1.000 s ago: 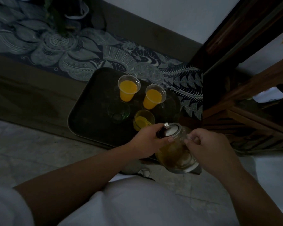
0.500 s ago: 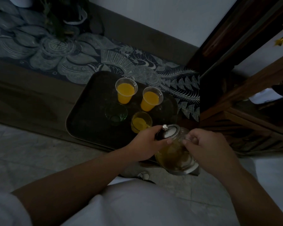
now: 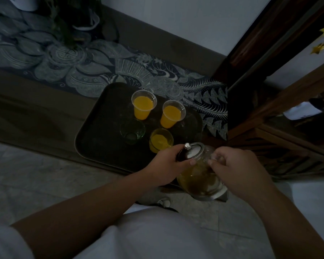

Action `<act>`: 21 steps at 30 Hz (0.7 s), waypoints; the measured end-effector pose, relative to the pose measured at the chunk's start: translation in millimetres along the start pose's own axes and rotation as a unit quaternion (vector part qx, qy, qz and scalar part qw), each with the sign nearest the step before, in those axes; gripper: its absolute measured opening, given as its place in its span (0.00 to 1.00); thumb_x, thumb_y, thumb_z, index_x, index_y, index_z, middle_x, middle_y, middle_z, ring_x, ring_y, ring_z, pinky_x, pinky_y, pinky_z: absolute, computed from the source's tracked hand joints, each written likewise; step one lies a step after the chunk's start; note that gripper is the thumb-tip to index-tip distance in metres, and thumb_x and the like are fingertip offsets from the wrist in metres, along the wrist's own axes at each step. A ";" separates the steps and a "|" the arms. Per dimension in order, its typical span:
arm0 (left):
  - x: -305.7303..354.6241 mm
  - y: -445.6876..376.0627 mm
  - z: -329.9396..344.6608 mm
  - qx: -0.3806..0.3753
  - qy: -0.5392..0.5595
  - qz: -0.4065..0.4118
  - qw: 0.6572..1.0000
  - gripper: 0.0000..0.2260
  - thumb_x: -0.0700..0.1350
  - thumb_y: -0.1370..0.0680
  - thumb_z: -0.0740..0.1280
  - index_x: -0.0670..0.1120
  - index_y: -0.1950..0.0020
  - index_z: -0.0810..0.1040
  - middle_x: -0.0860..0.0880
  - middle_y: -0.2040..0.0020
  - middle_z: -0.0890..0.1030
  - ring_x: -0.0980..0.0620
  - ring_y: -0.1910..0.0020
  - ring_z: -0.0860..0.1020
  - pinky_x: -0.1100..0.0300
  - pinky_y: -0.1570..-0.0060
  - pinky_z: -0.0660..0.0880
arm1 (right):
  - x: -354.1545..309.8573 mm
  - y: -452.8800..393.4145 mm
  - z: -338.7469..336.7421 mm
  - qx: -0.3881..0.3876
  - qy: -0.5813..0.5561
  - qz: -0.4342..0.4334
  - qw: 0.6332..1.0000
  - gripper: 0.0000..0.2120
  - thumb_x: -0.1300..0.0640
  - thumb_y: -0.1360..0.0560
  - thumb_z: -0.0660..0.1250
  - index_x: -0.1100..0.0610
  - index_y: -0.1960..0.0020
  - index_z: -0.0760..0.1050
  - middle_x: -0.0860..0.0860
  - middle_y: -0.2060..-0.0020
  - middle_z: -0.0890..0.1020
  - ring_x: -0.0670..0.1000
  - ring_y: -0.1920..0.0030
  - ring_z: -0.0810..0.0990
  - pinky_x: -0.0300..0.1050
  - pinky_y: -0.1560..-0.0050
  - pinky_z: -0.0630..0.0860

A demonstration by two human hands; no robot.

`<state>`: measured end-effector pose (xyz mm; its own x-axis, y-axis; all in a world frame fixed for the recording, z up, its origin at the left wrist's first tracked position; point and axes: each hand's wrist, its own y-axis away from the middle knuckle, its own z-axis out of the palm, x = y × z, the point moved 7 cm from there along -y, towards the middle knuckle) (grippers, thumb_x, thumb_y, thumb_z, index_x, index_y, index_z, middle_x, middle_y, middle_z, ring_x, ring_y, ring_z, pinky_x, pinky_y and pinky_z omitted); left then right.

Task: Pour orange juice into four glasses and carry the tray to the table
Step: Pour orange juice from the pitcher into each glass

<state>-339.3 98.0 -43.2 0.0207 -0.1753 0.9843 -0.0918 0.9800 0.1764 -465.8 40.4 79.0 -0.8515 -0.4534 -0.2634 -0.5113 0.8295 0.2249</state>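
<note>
A dark tray (image 3: 94,139) sits on a patterned cloth (image 3: 67,71). On it, from the left: an empty green glass (image 3: 132,130), a full cup of orange juice (image 3: 143,104) at the far side, a partly filled glass (image 3: 160,140) nearest, and a second full cup (image 3: 172,114). The left hand (image 3: 168,165) curls over the lid (image 3: 192,150) of a tilted glass pitcher (image 3: 200,178), spout at the partly filled glass; the right hand (image 3: 234,165) grips its handle
</note>
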 end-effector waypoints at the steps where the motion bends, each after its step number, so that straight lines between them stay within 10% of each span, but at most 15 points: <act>1: 0.2 -0.1 -0.1 0.000 0.001 0.000 1.000 0.18 0.48 0.22 0.70 0.50 0.33 0.75 0.56 0.43 0.82 0.60 0.43 0.79 0.58 0.43 0.77 | -0.6 0.3 -0.4 -0.001 0.001 -0.002 1.000 0.09 0.48 0.27 0.68 0.48 0.65 0.75 0.45 0.73 0.79 0.42 0.69 0.77 0.42 0.70 0.72; 21: -0.4 4.9 -5.6 -0.006 -0.009 0.017 1.000 0.18 0.49 0.23 0.70 0.51 0.33 0.75 0.55 0.43 0.82 0.59 0.44 0.79 0.56 0.44 0.78 | -5.2 12.7 4.5 0.016 -0.023 -0.002 1.000 0.08 0.49 0.27 0.67 0.48 0.64 0.76 0.46 0.73 0.80 0.43 0.70 0.78 0.49 0.68 0.78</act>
<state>-334.2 103.3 -42.7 -0.0010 -0.1427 0.9898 -0.0800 0.9866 0.1421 -467.3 54.7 79.0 -0.8431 -0.4413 -0.3073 -0.5096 0.8382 0.1942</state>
